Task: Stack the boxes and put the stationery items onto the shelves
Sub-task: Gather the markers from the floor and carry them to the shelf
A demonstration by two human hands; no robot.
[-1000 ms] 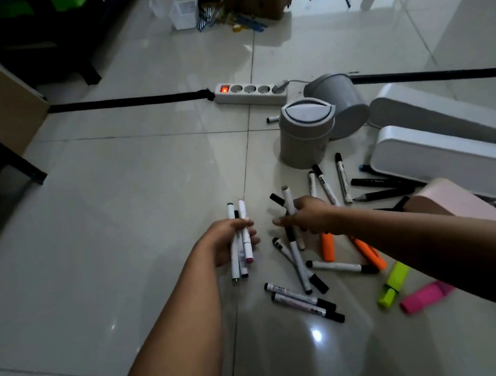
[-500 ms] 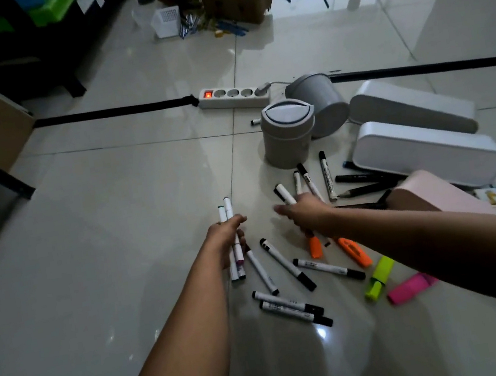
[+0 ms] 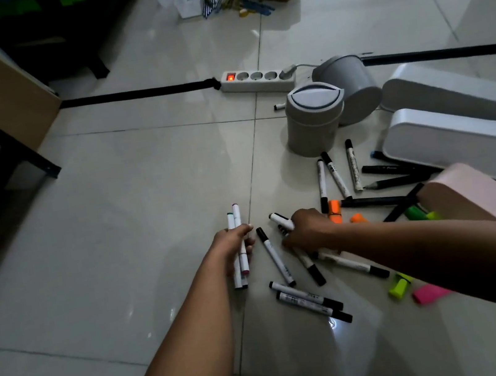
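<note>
Two grey bins (image 3: 316,121), two white boxes (image 3: 460,141), one pink box (image 3: 481,193), one power strip (image 3: 257,79), two orange highlighters (image 3: 334,206), one pink highlighter (image 3: 429,294).

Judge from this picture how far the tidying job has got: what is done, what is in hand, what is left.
Done: nothing shelved or stacked that the picture shows. In hand: the left hand grips a bundle of white markers; the right hand grips another marker. Left: loose markers and highlighters on the floor, and the white boxes lying unstacked.
</note>
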